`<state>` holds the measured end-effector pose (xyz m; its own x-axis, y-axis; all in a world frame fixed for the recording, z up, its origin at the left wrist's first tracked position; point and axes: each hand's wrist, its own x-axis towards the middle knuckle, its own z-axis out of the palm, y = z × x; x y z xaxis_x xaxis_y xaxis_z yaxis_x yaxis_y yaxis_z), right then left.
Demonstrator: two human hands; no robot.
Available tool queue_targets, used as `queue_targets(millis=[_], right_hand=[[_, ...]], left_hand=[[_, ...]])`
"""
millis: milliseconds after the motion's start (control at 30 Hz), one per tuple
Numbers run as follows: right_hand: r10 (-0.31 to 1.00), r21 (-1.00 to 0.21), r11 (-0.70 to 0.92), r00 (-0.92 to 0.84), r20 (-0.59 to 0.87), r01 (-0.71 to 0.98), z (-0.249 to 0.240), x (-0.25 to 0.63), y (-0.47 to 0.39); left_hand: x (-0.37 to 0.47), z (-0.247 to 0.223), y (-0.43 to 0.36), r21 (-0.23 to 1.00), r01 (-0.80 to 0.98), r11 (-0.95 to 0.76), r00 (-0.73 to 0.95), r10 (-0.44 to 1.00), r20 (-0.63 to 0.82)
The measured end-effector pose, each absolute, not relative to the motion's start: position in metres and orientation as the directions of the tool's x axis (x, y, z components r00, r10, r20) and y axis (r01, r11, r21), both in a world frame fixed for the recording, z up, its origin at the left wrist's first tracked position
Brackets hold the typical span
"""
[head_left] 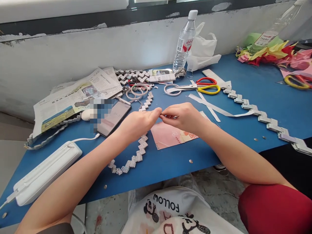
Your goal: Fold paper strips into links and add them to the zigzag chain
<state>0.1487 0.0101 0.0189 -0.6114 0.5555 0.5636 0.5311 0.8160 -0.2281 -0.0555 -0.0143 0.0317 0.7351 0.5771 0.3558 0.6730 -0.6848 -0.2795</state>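
Observation:
My left hand and my right hand meet over the middle of the table, fingertips together. Both are closed in a pinch, and what lies between the fingers is too small and hidden to make out. A zigzag chain of folded paper passes beneath my left hand; whether it is held cannot be told. Under my right hand lies a pink printed sheet. White paper strips and scissors with red and yellow handles are just beyond it.
A phone and white power strip lie left, with newspapers behind. Tape rolls, a water bottle and a plastic bag stand farther back. Another folded-paper chain runs along the right; coloured paper lies beyond.

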Motion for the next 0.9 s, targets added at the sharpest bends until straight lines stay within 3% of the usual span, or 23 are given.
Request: queue_targets(millis=[100,200,300,400,500,600,800,900], right_hand=[[0.557,-0.151,0.798,-0.617,0.556,0.583,0.015,0.147,0.009],[0.529,-0.071,0.797,-0.635,0.563,0.6,0.013,0.146,0.009],[0.499,-0.042,0.802,-0.629,0.596,0.596,0.013,0.146,0.009],[0.508,-0.066,0.798,-0.612,0.606,0.599,0.015,0.145,0.007],[0.529,-0.117,0.8,-0.601,0.598,0.588,0.016,0.144,0.004],[0.581,-0.234,0.787,-0.559,0.591,0.571,0.02,0.144,0.002],[0.793,-0.659,0.594,-0.474,0.383,0.461,0.032,0.149,0.002],[0.782,-0.665,0.605,-0.484,0.393,0.437,0.031,0.15,0.005]], left_hand=[[-0.055,0.031,-0.015,-0.252,0.68,-0.688,0.729,0.6,0.328],[-0.054,0.029,-0.014,-0.126,0.734,-0.668,0.667,0.672,0.322],[-0.052,0.031,-0.013,0.168,0.795,-0.583,0.516,0.795,0.319],[-0.05,0.036,-0.012,0.522,0.722,-0.454,0.408,0.889,0.208],[-0.05,0.038,-0.01,0.701,0.61,-0.369,0.396,0.908,0.134],[-0.05,0.037,-0.01,0.706,0.58,-0.407,0.4,0.897,0.189],[-0.049,0.033,-0.013,0.543,0.637,-0.547,0.44,0.836,0.326],[-0.049,0.033,-0.013,0.536,0.647,-0.542,0.428,0.84,0.334]])
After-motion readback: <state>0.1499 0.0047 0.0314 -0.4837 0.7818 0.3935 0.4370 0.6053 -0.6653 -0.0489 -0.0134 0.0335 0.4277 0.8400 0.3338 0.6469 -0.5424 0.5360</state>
